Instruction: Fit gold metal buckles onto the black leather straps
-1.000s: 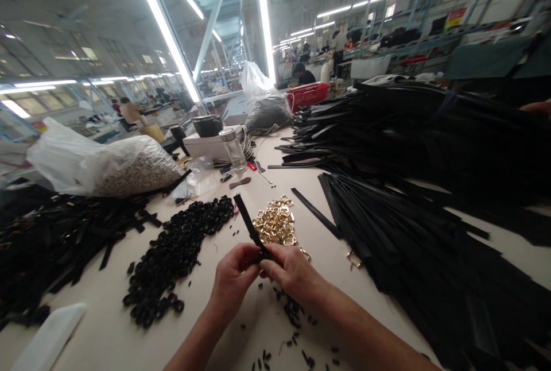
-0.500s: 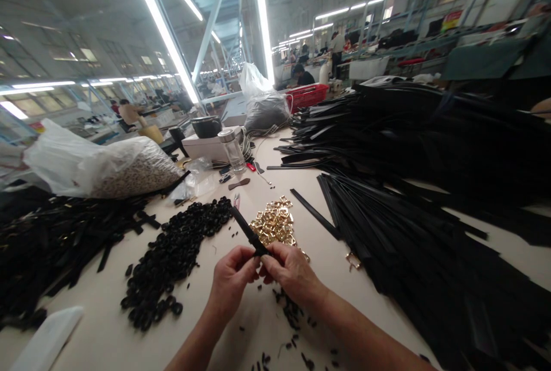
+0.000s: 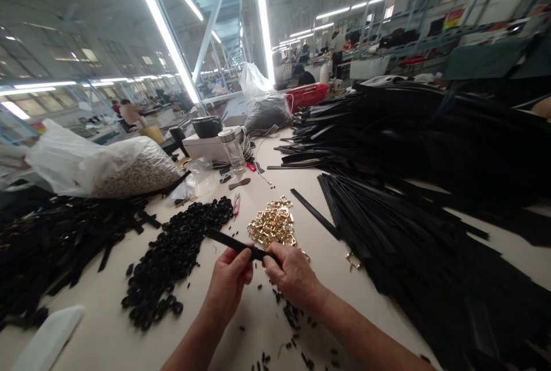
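Note:
A black strap (image 3: 228,240) is held above the table between my two hands. My left hand (image 3: 230,279) pinches its middle between thumb and fingers, and the free end points to the upper left. Closed round the other end is my right hand (image 3: 293,273), which hides that part. Just beyond the hands lies a heap of gold buckles (image 3: 273,221). Left of them spreads a pile of small black rings or loops (image 3: 172,256). Pink thread snips (image 3: 236,204) rest between the two piles. Small black scraps (image 3: 293,316) are scattered below my right hand.
Long black strips (image 3: 379,233) are stacked across the right side, with one gold buckle (image 3: 353,261) beside them. At left are black strap pieces (image 3: 64,239) and a plastic bag (image 3: 129,167). A glass bottle (image 3: 232,150) stands farther back. People sit and stand in the background.
The strap has swung from steeply upward to a flatter angle, its free end moving left and down. My hands have moved slightly apart along it, uncovering the pink snips.

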### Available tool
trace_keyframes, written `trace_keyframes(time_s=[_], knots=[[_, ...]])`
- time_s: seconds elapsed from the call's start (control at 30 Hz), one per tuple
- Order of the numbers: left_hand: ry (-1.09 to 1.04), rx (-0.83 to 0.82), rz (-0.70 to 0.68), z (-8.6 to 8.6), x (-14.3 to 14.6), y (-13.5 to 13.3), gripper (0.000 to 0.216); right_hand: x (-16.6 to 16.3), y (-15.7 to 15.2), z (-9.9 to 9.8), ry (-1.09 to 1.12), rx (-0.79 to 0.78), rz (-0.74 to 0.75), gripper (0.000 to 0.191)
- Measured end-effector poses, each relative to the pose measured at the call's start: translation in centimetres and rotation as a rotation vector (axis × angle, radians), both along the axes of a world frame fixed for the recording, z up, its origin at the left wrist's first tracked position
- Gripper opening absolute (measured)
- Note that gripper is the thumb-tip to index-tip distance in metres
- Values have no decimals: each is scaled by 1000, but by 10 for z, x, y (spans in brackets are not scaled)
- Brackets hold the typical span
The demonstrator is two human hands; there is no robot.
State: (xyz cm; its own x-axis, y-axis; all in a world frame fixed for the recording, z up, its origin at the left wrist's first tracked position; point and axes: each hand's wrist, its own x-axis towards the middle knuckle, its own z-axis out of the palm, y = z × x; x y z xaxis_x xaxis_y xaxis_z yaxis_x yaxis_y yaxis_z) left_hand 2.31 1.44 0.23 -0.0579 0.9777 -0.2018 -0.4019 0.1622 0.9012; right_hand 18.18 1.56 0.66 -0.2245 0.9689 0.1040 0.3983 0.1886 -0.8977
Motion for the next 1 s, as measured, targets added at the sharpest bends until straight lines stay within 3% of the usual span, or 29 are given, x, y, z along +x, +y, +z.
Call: trace_keyframes(time_s=[0.2, 0.6, 0.8, 0.9, 1.0], knots=[[128, 138, 10, -7, 6, -2, 28, 0, -1, 2, -53, 21, -10, 21], [100, 34, -137, -10, 2, -3, 30, 6, -3, 6, 70, -24, 191, 24], [217, 80, -133, -7, 2, 0, 28, 4, 2, 1, 150, -60, 227, 29], [230, 105, -119, 0, 3, -3, 25, 7, -1, -8, 120, -12, 203, 34], [86, 86, -57, 7, -1, 5, 28, 22, 7, -36, 3, 99, 39, 36]])
